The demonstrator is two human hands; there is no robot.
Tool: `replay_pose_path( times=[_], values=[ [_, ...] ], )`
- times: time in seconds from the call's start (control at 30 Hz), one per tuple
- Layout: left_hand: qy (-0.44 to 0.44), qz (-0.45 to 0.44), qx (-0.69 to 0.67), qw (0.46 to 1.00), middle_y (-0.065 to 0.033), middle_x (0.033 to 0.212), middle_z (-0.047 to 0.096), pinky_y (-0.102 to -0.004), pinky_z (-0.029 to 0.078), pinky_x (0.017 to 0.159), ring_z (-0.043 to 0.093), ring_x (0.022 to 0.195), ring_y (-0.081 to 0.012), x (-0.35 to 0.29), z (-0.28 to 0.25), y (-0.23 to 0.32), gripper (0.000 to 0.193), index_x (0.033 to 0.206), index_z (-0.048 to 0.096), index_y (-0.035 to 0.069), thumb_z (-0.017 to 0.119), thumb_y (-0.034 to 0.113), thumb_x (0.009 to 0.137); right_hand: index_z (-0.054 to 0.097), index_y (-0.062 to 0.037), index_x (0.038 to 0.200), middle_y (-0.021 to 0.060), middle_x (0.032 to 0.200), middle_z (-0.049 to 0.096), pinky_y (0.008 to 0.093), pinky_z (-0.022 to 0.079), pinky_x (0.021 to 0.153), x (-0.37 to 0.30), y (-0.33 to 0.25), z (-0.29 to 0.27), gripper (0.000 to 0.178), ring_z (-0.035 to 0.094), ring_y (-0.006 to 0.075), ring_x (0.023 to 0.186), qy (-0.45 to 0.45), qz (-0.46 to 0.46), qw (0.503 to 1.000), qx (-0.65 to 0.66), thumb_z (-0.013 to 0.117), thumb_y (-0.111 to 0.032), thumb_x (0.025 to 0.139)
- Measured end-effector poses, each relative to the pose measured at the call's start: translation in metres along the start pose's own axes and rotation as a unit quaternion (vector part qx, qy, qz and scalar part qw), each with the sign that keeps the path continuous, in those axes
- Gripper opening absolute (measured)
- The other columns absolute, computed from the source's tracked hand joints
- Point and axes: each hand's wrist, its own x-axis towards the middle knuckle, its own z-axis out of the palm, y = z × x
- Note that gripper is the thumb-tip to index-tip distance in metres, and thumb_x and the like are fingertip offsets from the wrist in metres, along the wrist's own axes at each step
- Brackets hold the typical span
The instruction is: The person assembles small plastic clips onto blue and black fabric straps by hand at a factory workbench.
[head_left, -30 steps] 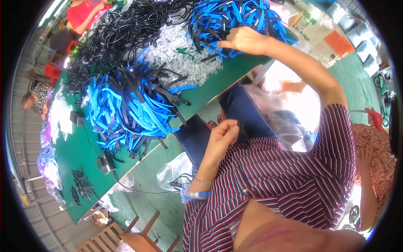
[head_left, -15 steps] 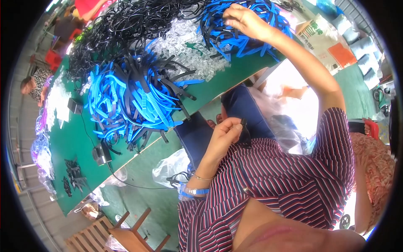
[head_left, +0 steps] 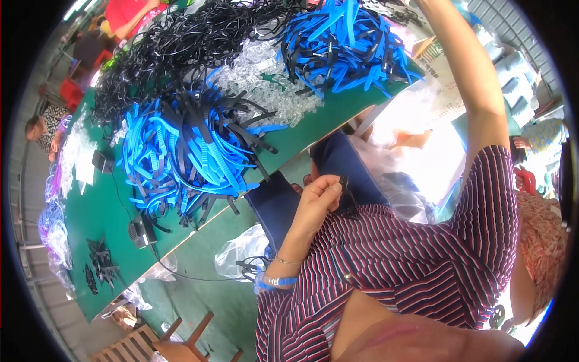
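Note:
My left hand (head_left: 319, 202) is close in front of my striped shirt, above my lap, with thumb and fingers pinched. Held in it is a dark strap-like piece (head_left: 347, 205), which hangs down beside the fingers; its exact kind is unclear. My right arm (head_left: 476, 72) stretches up past the far right of the table, and its hand is beyond the upper edge of the picture. Nearest to that arm lies a pile of blue and black straps (head_left: 344, 51). A second heap of blue and black straps (head_left: 181, 151) lies at the table's near edge, left of my left hand.
Clear plastic buckles (head_left: 259, 75) and tangled black cords (head_left: 181, 48) cover the far part of the green table (head_left: 87, 241). A small black box with a cable (head_left: 142, 232) sits by its edge. A wooden chair (head_left: 187, 341) stands lower left; other people are farther off.
My right hand has left the far strap pile, moving up and out of the picture. Some blue straps on that pile now stick up higher. My left hand keeps its pinch in nearly the same place.

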Motion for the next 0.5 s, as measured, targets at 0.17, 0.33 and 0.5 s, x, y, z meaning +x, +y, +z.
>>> replay_pose_path(
  times=[0.17,0.33,0.5],
  values=[
    [-0.006,0.006,-0.009,1.000,0.0024,0.064,0.045,-0.0202,0.027,0.048,0.035,0.052,-0.0052,0.001,-0.001,0.002,0.014,0.096,0.056,0.000,0.051,0.009,0.087,0.052,-0.0108,0.072,-0.0042,0.057,0.044,0.0187,0.021,0.031,-0.009,0.032,-0.020,0.023,0.032,0.0038,0.037,-0.184,0.083,0.897,0.394,0.062,-0.030,0.082],
    [0.013,0.006,-0.009,1.000,0.0024,0.064,0.044,-0.0203,0.027,0.048,0.034,0.052,-0.0053,0.002,0.002,0.002,0.014,0.095,0.056,-0.001,0.051,0.009,0.087,0.051,-0.0106,0.073,-0.0030,0.056,0.047,0.0187,0.025,0.031,0.003,0.095,0.010,0.020,0.033,0.0045,0.036,-0.001,0.298,0.940,0.167,0.059,-0.025,0.084],
    [0.020,-0.009,0.005,1.000,0.0026,0.063,0.043,-0.0200,0.026,0.048,0.034,0.052,-0.0051,0.006,0.003,0.001,0.015,0.096,0.056,-0.001,0.051,0.010,0.087,0.057,-0.0063,0.086,0.0014,0.055,0.049,0.0223,0.029,0.031,0.017,0.196,0.012,0.018,0.037,0.0084,0.036,-0.070,0.038,0.968,0.240,0.060,-0.024,0.082]
  ],
)
